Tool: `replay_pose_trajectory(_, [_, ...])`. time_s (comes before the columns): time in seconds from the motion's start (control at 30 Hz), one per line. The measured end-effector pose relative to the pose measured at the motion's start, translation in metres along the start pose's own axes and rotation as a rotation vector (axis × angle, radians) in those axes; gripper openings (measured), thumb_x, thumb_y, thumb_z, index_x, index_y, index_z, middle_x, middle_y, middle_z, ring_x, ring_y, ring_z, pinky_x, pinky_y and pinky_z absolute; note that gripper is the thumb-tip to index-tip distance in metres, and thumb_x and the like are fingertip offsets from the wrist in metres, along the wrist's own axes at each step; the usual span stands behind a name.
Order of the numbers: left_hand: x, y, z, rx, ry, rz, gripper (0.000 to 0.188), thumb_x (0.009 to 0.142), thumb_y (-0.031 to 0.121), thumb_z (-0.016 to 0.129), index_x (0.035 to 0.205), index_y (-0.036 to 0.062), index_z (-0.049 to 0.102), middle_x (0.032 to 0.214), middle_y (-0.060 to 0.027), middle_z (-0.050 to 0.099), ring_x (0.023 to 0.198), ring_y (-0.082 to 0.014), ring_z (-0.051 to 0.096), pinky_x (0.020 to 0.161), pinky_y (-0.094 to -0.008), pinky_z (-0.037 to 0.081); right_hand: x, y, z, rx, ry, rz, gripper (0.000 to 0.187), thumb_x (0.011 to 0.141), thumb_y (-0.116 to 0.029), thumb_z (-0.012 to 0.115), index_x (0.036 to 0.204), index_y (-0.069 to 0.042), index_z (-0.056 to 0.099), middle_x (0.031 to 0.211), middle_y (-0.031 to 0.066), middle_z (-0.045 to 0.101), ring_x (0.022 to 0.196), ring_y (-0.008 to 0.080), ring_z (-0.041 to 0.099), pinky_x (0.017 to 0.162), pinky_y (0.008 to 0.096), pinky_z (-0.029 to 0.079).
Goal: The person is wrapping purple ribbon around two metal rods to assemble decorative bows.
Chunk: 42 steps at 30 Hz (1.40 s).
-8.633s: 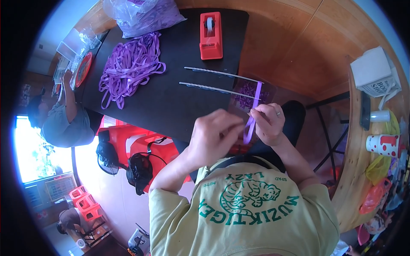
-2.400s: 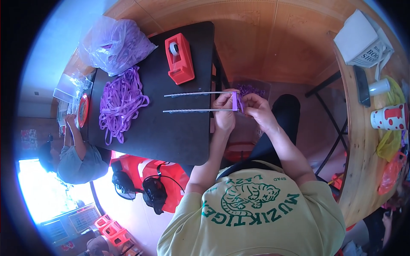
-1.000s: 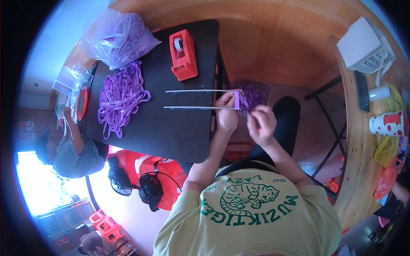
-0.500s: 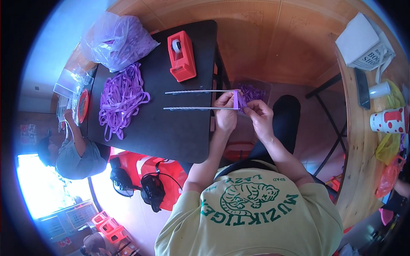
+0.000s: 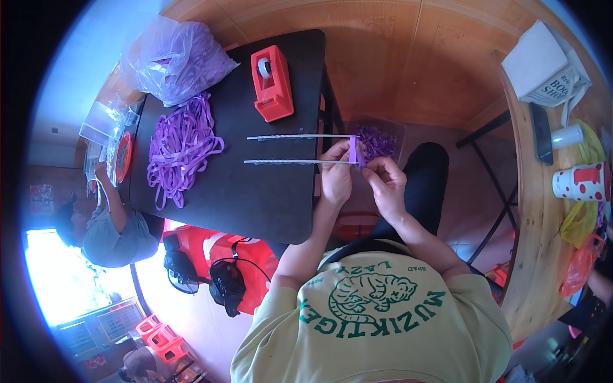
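Head view: your two bare hands meet by the tips of two metal rods (image 5: 290,136) jutting past the right edge of the black counter (image 5: 255,207).
Purple ribbon (image 5: 354,150): spans both rods close to their tips; an outward pull could slip it off, since little rod lies beyond it.
Right hand (image 5: 387,186): thumb and fingers pinched narrow on the ribbon; an uneven tug could twist the band.
Left hand (image 5: 335,175): curled beside the ribbon, its grip partly hidden, so you cannot tell how firm; slack there might let the band shift.
Clear box (image 5: 401,143): near your hands, holding purple pieces; a dropped ribbon could get lost among them.
Ribbon heap (image 5: 182,147): tangled on the counter; a strand drawn fast might snag.
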State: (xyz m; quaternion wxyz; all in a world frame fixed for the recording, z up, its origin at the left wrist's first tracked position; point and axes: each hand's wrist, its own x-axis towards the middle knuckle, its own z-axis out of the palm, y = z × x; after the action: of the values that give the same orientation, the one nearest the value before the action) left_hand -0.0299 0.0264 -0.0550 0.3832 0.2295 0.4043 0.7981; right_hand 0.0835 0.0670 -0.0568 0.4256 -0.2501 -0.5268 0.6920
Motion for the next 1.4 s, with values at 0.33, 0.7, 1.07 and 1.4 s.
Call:
replay_pose_trajectory(0.33, [-0.016, 0.014, 0.005, -0.046, 0.036, -0.138, 0.015, 0.087, -0.001, 0.053, 0.097, -0.0023, 0.064, 0.092, -0.0088, 0.066, 0.087, -0.0145, 0.059, 0.083, -0.0268, 0.044, -0.01, -0.009, 0.007, 0.257, 0.038, 0.116, 0.017, 0.084, 0.009, 0.057, 0.097, -0.001, 0.057, 0.089, 0.0014, 0.06, 0.081, 0.0047, 0.055, 0.075, 0.0173, 0.043])
replay_pose_trajectory(0.7, [-0.026, 0.014, 0.001, -0.132, 0.072, -0.168, 0.015, 0.087, 0.0, 0.056, 0.098, -0.0029, 0.065, 0.093, -0.012, 0.067, 0.089, -0.0179, 0.062, 0.086, -0.0297, 0.045, -0.009, -0.008, 0.001, 0.155, -0.081, 0.073, 0.018, 0.085, 0.01, 0.057, 0.097, -0.002, 0.055, 0.087, -0.0002, 0.059, 0.078, 0.0027, 0.054, 0.07, 0.0163, 0.043])
replay_pose_trajectory(1.07, [-0.028, 0.013, 0.008, -0.15, 0.136, -0.153, 0.011, 0.085, 0.001, 0.06, 0.092, -0.0031, 0.067, 0.089, -0.011, 0.067, 0.087, -0.0168, 0.062, 0.085, -0.028, 0.045, -0.006, -0.012, -0.002, -0.106, -0.098, -0.059, 0.016, 0.083, 0.007, 0.059, 0.095, -0.003, 0.056, 0.086, 0.0004, 0.059, 0.076, 0.0045, 0.055, 0.069, 0.0189, 0.045])
replay_pose_trajectory(1.4, [-0.039, 0.024, 0.015, 0.041, 0.145, -0.125, 0.014, 0.092, 0.004, 0.054, 0.099, -0.0053, 0.062, 0.095, -0.0114, 0.065, 0.085, -0.0147, 0.059, 0.077, -0.0244, 0.046, -0.016, -0.013, 0.001, -0.054, -0.169, 0.03, 0.025, 0.081, 0.007, 0.053, 0.103, -0.003, 0.056, 0.083, 0.0013, 0.058, 0.078, 0.0073, 0.054, 0.068, 0.0233, 0.045])
